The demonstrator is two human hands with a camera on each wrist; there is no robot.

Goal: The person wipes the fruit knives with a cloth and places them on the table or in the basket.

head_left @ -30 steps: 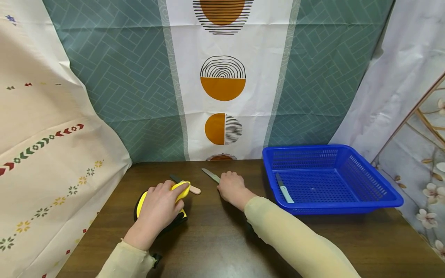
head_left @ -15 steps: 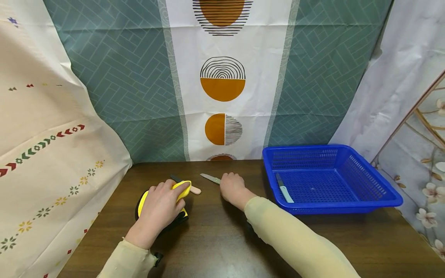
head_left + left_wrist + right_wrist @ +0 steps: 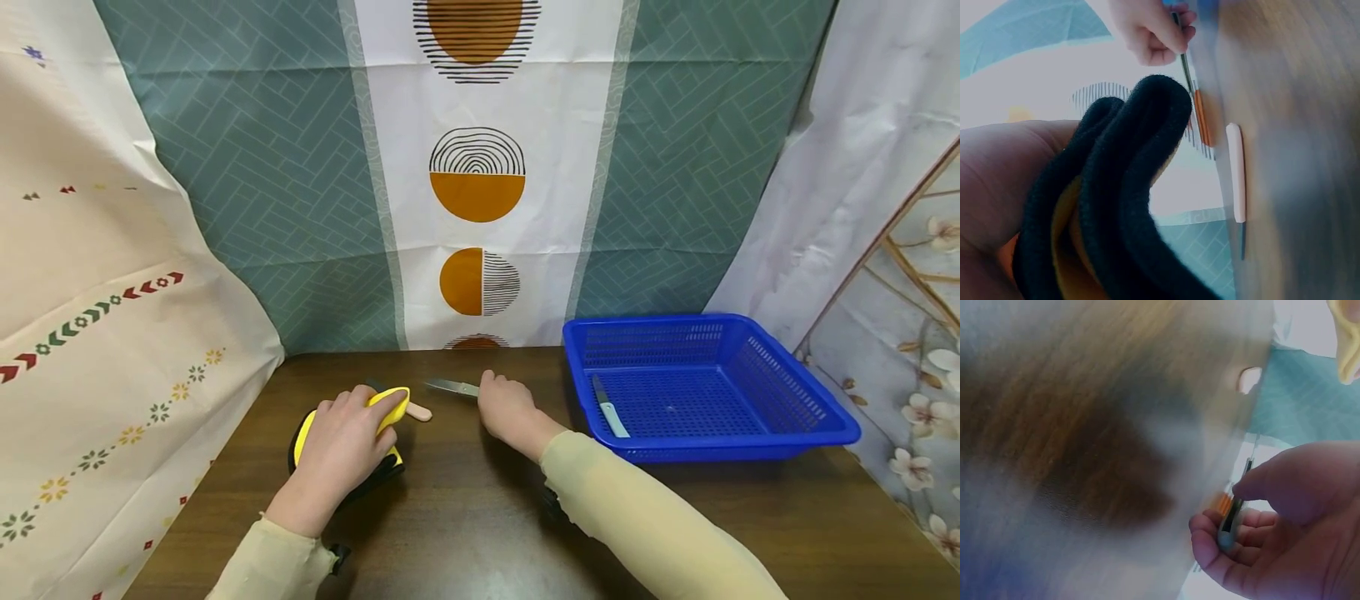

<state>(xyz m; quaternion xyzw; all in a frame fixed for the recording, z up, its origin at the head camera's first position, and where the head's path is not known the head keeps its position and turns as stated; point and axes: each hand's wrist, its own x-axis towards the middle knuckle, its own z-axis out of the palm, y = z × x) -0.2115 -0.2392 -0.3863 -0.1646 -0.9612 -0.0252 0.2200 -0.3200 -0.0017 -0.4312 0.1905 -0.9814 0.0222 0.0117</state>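
Observation:
My left hand (image 3: pixel 337 446) grips a folded cloth (image 3: pixel 392 405), yellow on one side and black on the other; its thick black folds fill the middle of the left wrist view. A paring knife with a pale green handle (image 3: pixel 1232 520) is pinched between the thumb and curled fingers of my right hand (image 3: pixel 512 408). In the head view its blade (image 3: pixel 447 386) points left, toward the cloth. Between the hands, a second knife with a peach handle (image 3: pixel 1237 175) lies on the table, its dark blade partly hidden behind the cloth in the head view.
A blue plastic basket (image 3: pixel 712 446) stands at the right on the brown table (image 3: pixel 465 533). Inside it lies a knife with a light blue handle (image 3: pixel 613 418). A patterned fabric backdrop (image 3: pixel 315 208) rises behind the table's far edge, with more fabric at both sides.
The green-handled knife has swung from slanting up and left to lying nearly level, pointing left. My right hand has shifted slightly. My left hand keeps its grip on the cloth.

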